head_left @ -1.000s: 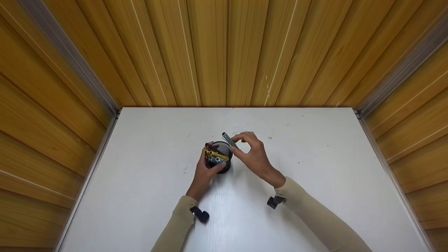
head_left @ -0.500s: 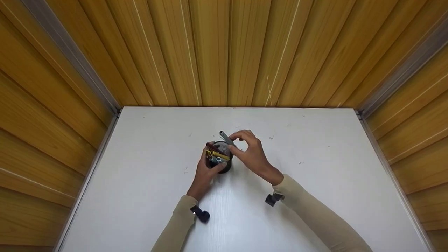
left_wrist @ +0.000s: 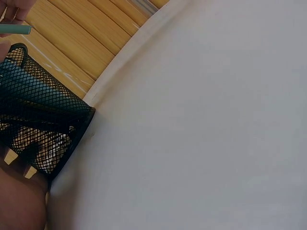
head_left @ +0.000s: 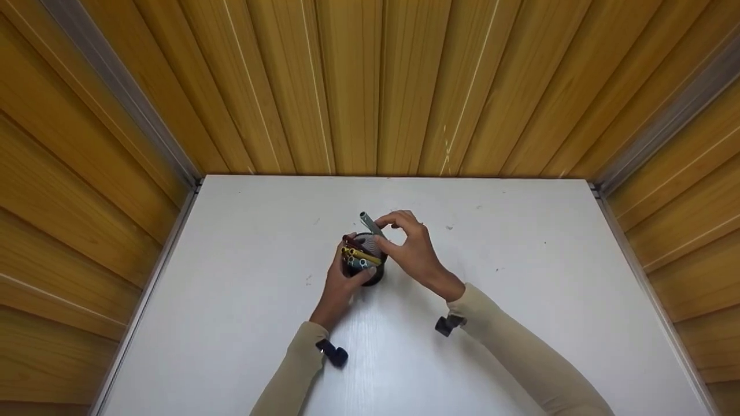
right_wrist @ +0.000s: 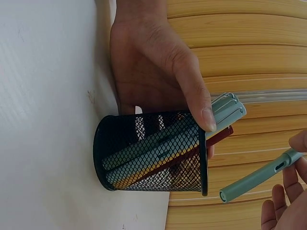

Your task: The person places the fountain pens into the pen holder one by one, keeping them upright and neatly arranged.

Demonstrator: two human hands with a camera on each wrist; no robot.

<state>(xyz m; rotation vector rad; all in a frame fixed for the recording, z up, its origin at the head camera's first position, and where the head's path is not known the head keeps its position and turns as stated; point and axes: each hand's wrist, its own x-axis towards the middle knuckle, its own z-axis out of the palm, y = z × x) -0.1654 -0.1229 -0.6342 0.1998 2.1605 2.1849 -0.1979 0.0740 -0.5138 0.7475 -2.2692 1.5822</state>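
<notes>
A black mesh pen holder (right_wrist: 152,158) stands upright on the white table, with several light green pens (right_wrist: 229,111), yellow pens (head_left: 363,255) and a dark red pen (right_wrist: 220,136) leaning inside it. My left hand (head_left: 341,284) grips the holder from the left, its thumb over the rim near the pens. Above the rim's far right side, my right hand (head_left: 417,249) pinches a grey-green pen (right_wrist: 259,179) between thumb and forefinger. That pen is tilted and stays clear of the holder in the right wrist view. The holder hides the lower parts of the left fingers.
The white table (head_left: 243,248) has small dark marks on its top. Yellow wood-look panels (head_left: 347,86) rise behind it and at both sides, with grey metal strips in the corners. A small black camera (head_left: 333,352) sits on each wrist.
My right hand has shifted slightly left and farther from me, carrying the grey-green pen with it. The left hand keeps its grip on the holder.
</notes>
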